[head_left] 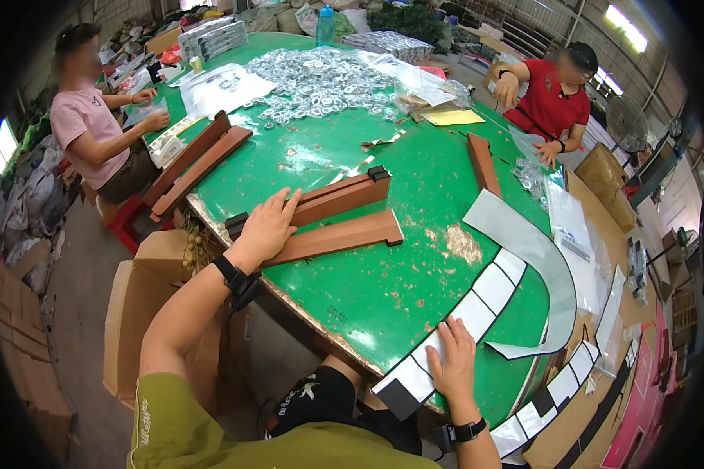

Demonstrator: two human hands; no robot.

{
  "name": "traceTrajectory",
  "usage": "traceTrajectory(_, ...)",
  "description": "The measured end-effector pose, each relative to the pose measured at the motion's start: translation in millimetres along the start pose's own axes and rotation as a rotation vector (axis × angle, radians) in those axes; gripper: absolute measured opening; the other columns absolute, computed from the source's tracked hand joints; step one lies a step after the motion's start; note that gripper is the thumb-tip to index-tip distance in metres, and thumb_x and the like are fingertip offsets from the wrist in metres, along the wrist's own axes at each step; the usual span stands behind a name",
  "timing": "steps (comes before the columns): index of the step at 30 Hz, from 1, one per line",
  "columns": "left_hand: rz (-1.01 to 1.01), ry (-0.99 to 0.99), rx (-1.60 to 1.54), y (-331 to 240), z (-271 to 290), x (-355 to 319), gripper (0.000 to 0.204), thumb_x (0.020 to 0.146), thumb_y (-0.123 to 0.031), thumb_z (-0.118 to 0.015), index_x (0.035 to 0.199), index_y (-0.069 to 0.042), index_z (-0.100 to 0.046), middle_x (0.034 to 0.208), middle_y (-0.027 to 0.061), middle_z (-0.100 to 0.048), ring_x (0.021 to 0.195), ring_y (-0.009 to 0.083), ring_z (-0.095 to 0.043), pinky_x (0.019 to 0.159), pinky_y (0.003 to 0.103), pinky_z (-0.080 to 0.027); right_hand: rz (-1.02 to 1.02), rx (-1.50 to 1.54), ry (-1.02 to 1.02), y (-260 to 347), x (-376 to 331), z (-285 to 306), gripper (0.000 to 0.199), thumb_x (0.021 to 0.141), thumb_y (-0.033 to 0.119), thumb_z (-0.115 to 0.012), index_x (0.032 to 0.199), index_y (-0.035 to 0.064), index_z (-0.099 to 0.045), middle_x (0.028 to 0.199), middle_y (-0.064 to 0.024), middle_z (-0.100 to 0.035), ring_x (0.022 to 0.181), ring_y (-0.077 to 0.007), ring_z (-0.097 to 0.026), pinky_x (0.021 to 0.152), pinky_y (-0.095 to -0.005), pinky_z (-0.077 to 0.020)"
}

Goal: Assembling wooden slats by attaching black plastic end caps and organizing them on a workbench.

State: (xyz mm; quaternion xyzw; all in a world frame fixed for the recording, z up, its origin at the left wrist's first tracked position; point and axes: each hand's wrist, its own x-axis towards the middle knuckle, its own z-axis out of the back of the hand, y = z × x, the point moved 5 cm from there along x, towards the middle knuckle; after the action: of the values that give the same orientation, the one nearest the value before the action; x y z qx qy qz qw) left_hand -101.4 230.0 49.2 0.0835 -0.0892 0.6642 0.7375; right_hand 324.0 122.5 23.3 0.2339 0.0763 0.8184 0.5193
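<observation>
My left hand point(269, 228) lies with fingers stretched out over the left ends of two reddish-brown bars, not wrapped round them. The farther bar point(340, 197) is grooved and has black end pieces. The nearer bar point(344, 236) has a black piece at its right end. My right hand point(452, 361) rests flat, fingers extended, on a long white strip point(472, 314) with black edges and cross lines. A black square point(397, 400) marks the strip's near end, at the table edge. Beside the strip, a grey-white band point(559, 273) curves over the table.
The green table point(305, 156) has worn patches and bears a pile of metal rings point(313, 82). More brown bars point(203, 164) lie at the left. A person in pink point(102, 125) and one in red point(551, 98) work across from me. An open cardboard box point(164, 313) stands below left.
</observation>
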Motion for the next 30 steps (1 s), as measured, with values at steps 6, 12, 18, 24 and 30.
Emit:
traceTrajectory(6,0.02,0.011,-0.006,-12,2,-3,0.078,0.09,-0.026,-0.07,0.155,-0.006,-0.031,0.149,0.0188,-0.04,0.131,0.0367,-0.047,0.107,0.047,-0.041,0.003,0.019,0.002,-3,-1,0,0.053,0.088,0.023,-0.069,0.136,0.0036,-0.056,0.148,-0.017,-0.048,0.14,-0.0383,-0.041,0.113,-0.0525,-0.0312)
traceTrajectory(12,-0.025,-0.035,0.0,-37,0,-29,0.076,0.09,-0.031,-0.071,0.152,-0.006,-0.036,0.146,0.0181,-0.043,0.133,0.0366,-0.044,0.112,0.054,-0.035,-0.005,0.007,0.028,-2,0,-2,0.052,0.088,0.022,-0.069,0.136,0.0037,-0.056,0.149,-0.017,-0.048,0.14,-0.0382,-0.041,0.114,-0.0519,-0.0309)
traceTrajectory(18,-0.106,-0.162,-0.032,-41,-3,-40,0.079,0.086,-0.037,-0.074,0.15,-0.005,-0.04,0.149,0.019,-0.04,0.139,0.0378,-0.037,0.116,0.051,-0.029,-0.01,0.004,0.024,2,1,0,0.052,0.088,0.021,-0.069,0.135,0.0035,-0.056,0.149,-0.0169,-0.048,0.14,-0.0376,-0.041,0.114,-0.051,-0.0311)
traceTrajectory(24,-0.099,-0.146,0.014,-42,-2,-41,0.084,0.084,-0.045,-0.074,0.15,-0.005,-0.041,0.149,0.0185,-0.041,0.138,0.036,-0.038,0.115,0.05,-0.03,-0.021,0.0,0.024,2,1,0,0.05,0.088,0.02,-0.069,0.134,0.0032,-0.057,0.148,-0.0164,-0.049,0.14,-0.0376,-0.042,0.114,-0.0509,-0.0313)
traceTrajectory(30,-0.124,-0.153,0.036,-40,-3,-37,0.083,0.084,-0.045,-0.074,0.149,-0.004,-0.042,0.146,0.0177,-0.044,0.135,0.0347,-0.042,0.112,0.048,-0.034,-0.019,0.004,0.025,2,2,0,0.05,0.089,0.02,-0.068,0.134,0.0036,-0.057,0.149,-0.0164,-0.048,0.141,-0.0377,-0.041,0.114,-0.0512,-0.031)
